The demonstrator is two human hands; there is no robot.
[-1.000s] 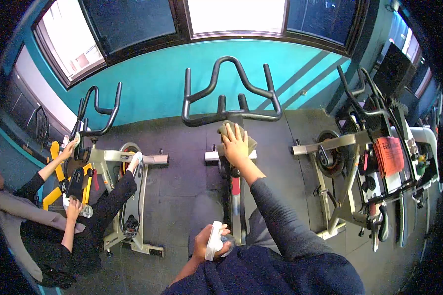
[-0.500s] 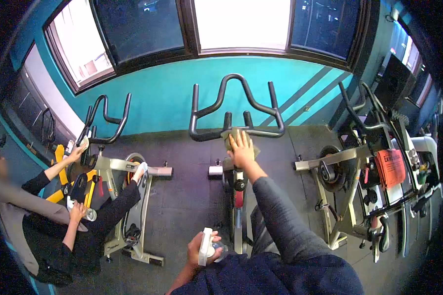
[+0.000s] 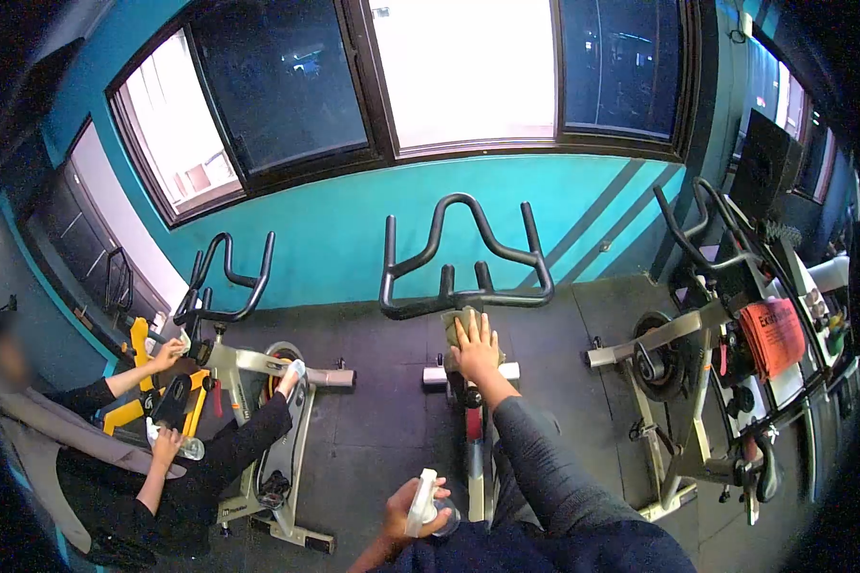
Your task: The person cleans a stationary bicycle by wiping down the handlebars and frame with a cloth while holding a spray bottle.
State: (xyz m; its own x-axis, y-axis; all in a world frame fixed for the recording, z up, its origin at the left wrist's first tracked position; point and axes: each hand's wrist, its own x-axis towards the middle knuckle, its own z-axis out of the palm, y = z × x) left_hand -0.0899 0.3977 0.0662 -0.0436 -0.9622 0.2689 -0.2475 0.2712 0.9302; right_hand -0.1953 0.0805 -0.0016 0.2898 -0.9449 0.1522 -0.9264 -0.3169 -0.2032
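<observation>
My right hand [image 3: 476, 353] lies with its fingers spread over a greenish-grey cloth [image 3: 452, 328]. It presses the cloth on the stem just below the black handlebar [image 3: 416, 307] of the middle exercise bike [image 3: 475, 458]. My left hand [image 3: 403, 511], low in the view, is wrapped round a spray bottle [image 3: 422, 501] with a white trigger head and a clear body. The bottle's lower part is partly hidden by my hand and dark clothing.
At left, a person [image 3: 96, 477] holds a cloth [image 3: 183, 341] and a spray bottle [image 3: 191, 448] beside another exercise bike [image 3: 301, 468]. To the right stands a third bike [image 3: 674, 411], near a red printed sheet [image 3: 772, 339]. Windows [image 3: 463, 76] line the teal wall [image 3: 354, 210].
The view has tilted upward. My right hand and the cloth have slid slightly down from the handlebar along the stem. My left hand still grips the spray bottle.
</observation>
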